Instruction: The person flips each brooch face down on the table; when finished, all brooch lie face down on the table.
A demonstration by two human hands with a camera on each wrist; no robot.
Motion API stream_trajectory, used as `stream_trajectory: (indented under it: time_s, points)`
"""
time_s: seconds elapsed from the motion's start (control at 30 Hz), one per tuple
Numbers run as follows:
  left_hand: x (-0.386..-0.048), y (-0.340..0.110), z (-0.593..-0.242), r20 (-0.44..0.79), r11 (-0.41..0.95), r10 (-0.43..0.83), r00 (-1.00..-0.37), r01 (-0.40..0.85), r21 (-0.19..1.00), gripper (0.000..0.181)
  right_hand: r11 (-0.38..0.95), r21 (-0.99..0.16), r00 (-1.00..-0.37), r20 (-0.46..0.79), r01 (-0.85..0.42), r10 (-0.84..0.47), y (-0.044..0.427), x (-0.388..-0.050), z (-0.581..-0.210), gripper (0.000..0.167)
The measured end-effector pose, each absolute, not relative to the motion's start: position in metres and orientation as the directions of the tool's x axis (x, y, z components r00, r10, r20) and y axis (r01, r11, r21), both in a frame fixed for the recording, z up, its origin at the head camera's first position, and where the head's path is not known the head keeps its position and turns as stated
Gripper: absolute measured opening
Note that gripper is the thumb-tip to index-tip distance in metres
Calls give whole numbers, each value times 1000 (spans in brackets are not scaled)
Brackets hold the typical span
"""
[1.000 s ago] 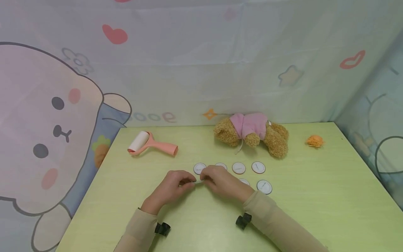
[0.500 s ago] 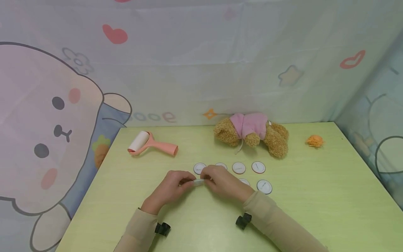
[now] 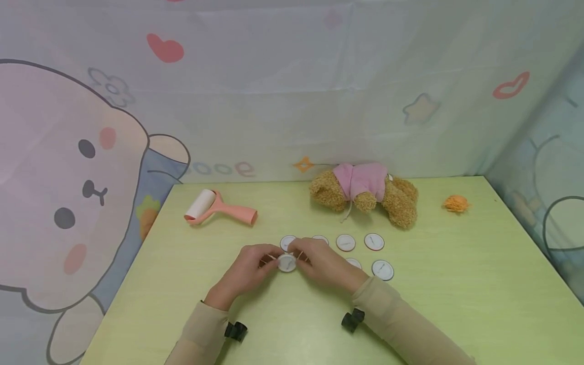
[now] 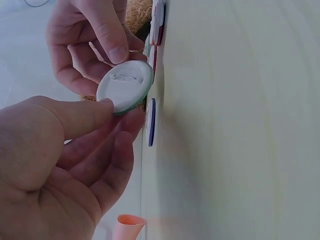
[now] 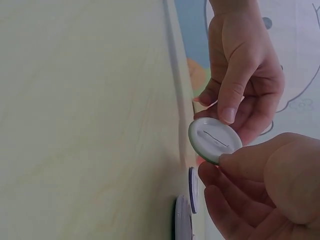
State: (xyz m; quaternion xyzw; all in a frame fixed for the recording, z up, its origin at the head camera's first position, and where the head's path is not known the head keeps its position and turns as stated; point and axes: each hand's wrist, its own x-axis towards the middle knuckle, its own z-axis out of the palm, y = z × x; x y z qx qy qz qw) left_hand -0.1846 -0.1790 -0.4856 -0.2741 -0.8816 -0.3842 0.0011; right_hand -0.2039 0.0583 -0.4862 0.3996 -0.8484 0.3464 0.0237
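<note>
A round pin badge (image 3: 287,263) is held just above the table between both hands, its white back with a safety pin facing the head camera. My left hand (image 3: 251,263) pinches one side of its rim between thumb and fingers. On the opposite side, my right hand (image 3: 321,261) pinches the rim the same way. In the left wrist view the badge (image 4: 125,86) has a green edge; its front is hidden. Several similar badges lie pin side up on the table beyond and beside my right hand, among them one badge (image 3: 382,270) with a dark rim.
A pink-handled lint roller (image 3: 232,212) lies at the back left of the table (image 3: 292,324). A plush bear (image 3: 365,185) in a pink top lies on its side at the back. Far right sits a small orange tuft (image 3: 456,204). A printed curtain hangs behind.
The badge has turned between my fingers, from hidden and nearly edge-on to showing its pin back. Both hands have stayed in almost the same place.
</note>
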Motion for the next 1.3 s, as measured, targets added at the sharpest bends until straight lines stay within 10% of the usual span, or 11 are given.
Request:
stream_trajectory:
  time_s: [1.3]
  points:
    - [-184, -177, -487, 202, 505, 538, -819, 504, 700, 39, 448, -573, -673, 268, -687, -690, 56, -200, -487, 28]
